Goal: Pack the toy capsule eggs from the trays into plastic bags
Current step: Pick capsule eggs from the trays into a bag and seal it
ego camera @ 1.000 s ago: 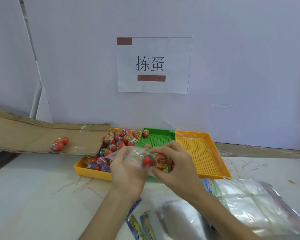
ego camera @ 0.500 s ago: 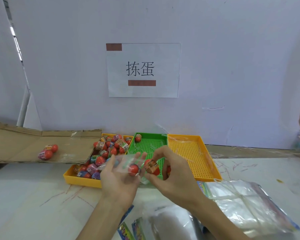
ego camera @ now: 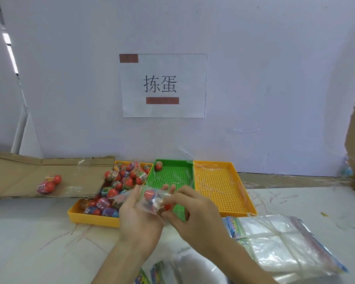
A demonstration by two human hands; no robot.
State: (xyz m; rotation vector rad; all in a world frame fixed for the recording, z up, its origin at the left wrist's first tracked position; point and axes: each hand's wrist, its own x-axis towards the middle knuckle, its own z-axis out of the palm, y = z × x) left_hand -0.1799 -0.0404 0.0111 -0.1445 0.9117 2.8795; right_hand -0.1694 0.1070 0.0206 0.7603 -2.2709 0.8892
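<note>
My left hand (ego camera: 139, 212) grips a clear bag (ego camera: 131, 198) at centre frame, palm up. One red egg (ego camera: 149, 195) lies inside it. My right hand (ego camera: 195, 212), touching the left, pinches a second egg (ego camera: 164, 209) at the bag's mouth. Behind the hands, left of centre, a yellow tray (ego camera: 90, 219) holds the loose eggs (ego camera: 123, 177). The green tray (ego camera: 172, 171) beside it holds a single egg (ego camera: 158, 165) in its far left corner. A stack of bags (ego camera: 285, 242) lies on the surface (ego camera: 39, 242) at lower right.
</note>
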